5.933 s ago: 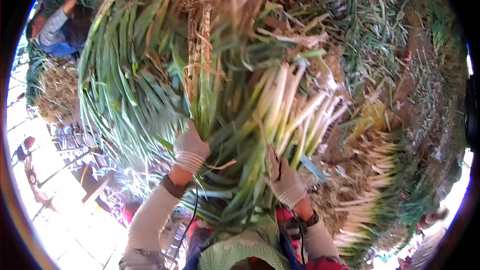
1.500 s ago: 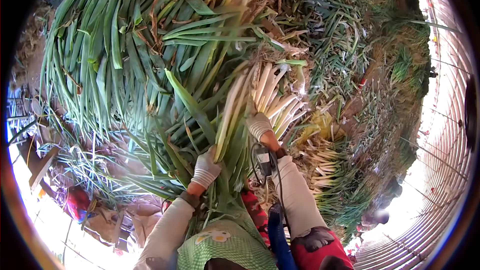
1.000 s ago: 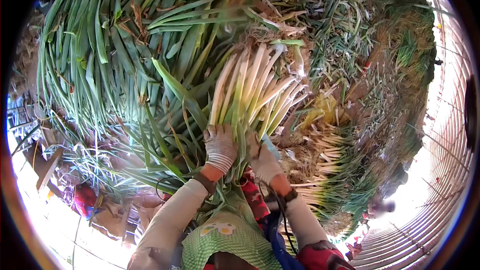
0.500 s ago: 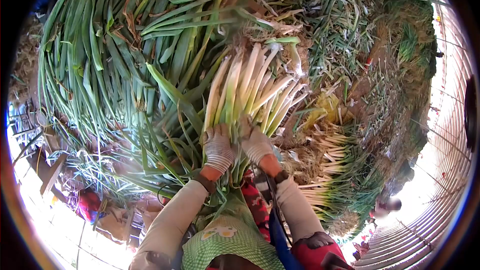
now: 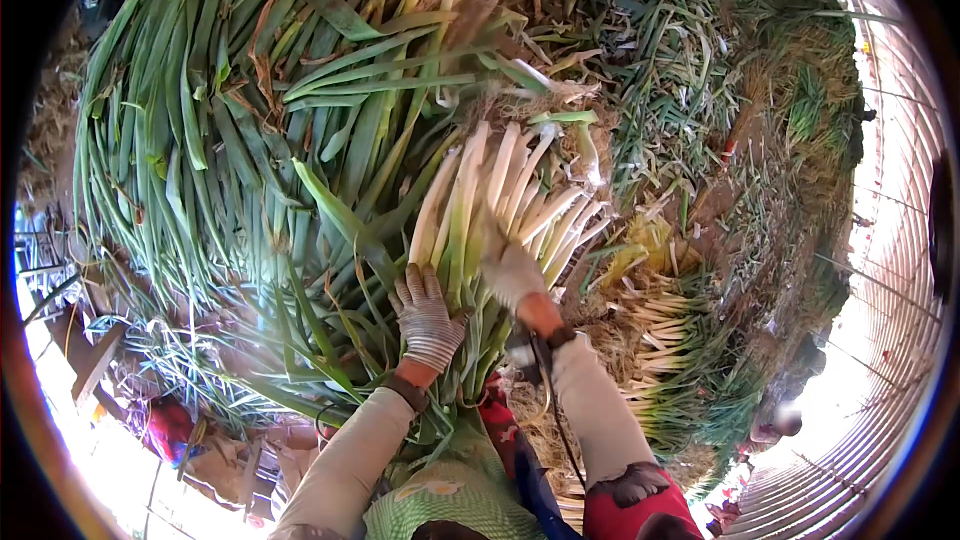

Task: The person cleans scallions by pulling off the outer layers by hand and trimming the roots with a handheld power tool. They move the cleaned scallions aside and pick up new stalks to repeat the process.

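A bunch of long green onions (image 5: 466,210), pale stalks pointing away from me and green leaves toward my body, lies in front of me. My left hand (image 5: 430,325), in a striped glove, rests flat on the left side of the bunch with its fingers stretched out over the lower stalks. Over the right side of the stalks is my gloved right hand (image 5: 512,270). Its fingers are smeared by motion, so I cannot make out whether they grip any stalk.
A large heap of leafy green onions (image 5: 190,120) fills the left and far side. Trimmed leaf scraps (image 5: 670,50) cover the ground at the far right. Neatly laid onions with white stalks (image 5: 660,340) lie to my right, near a yellow piece of material (image 5: 655,240).
My left hand has slid slightly back toward me, its fingers now more spread. My right hand has shifted slightly over the stalks and is blurred. The white stalk ends lie a little nearer me.
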